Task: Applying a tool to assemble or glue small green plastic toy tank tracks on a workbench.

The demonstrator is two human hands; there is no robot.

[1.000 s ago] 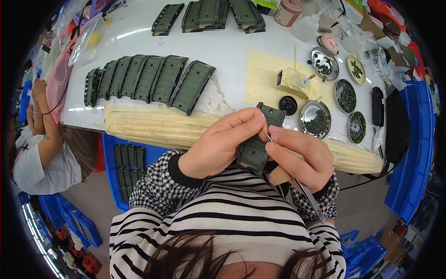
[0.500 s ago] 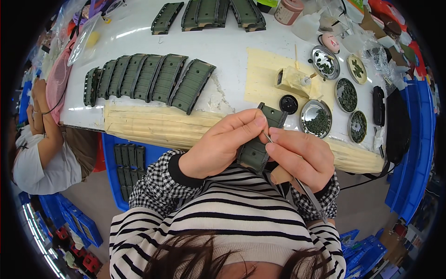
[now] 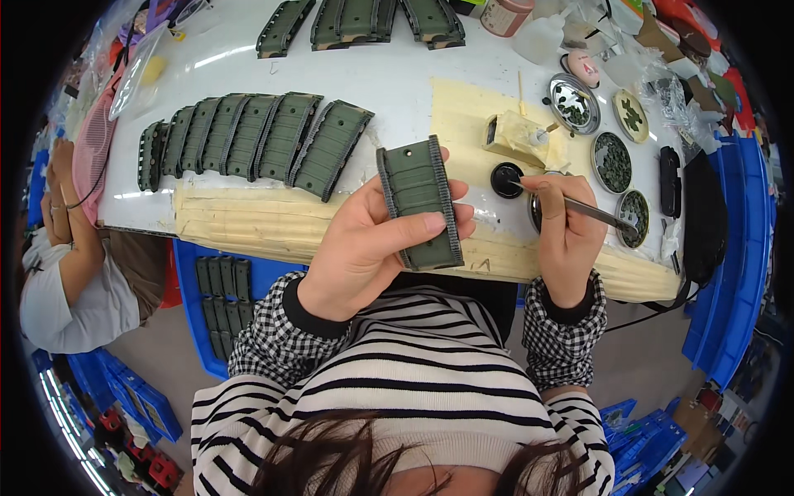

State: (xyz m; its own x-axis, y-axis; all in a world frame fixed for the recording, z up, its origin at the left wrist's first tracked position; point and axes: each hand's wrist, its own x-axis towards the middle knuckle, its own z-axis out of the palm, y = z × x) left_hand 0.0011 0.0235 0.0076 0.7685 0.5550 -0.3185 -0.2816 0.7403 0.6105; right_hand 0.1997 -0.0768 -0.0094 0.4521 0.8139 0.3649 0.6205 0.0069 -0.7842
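Observation:
My left hand (image 3: pixel 351 252) grips a curved dark-green ribbed plastic piece (image 3: pixel 420 192) with dark toothed edges, thumb across its face and fingers behind. In my right hand (image 3: pixel 571 244) is a pair of metal tweezers (image 3: pixel 604 216), pinched between thumb and fingers. Their tip reaches a small round black dish (image 3: pixel 500 183); whether it touches the contents cannot be made out. A metal dish (image 3: pixel 535 213) lies mostly hidden behind my right hand. Beyond the black dish stands a block wrapped in cream tape (image 3: pixel 506 139).
Several similar green pieces (image 3: pixel 273 145) stand in a row at left, with more (image 3: pixel 351 25) at the far edge. Dishes of small green bits (image 3: pixel 612 164) line the right side. A blue bin (image 3: pixel 196 310) sits below the padded table edge (image 3: pixel 240 217). Another person's arm (image 3: pixel 87 240) shows at left.
My hands have separated. My left hand has raised and turned the green piece face up; my right hand has moved the tweezers away from it, over to the black dish.

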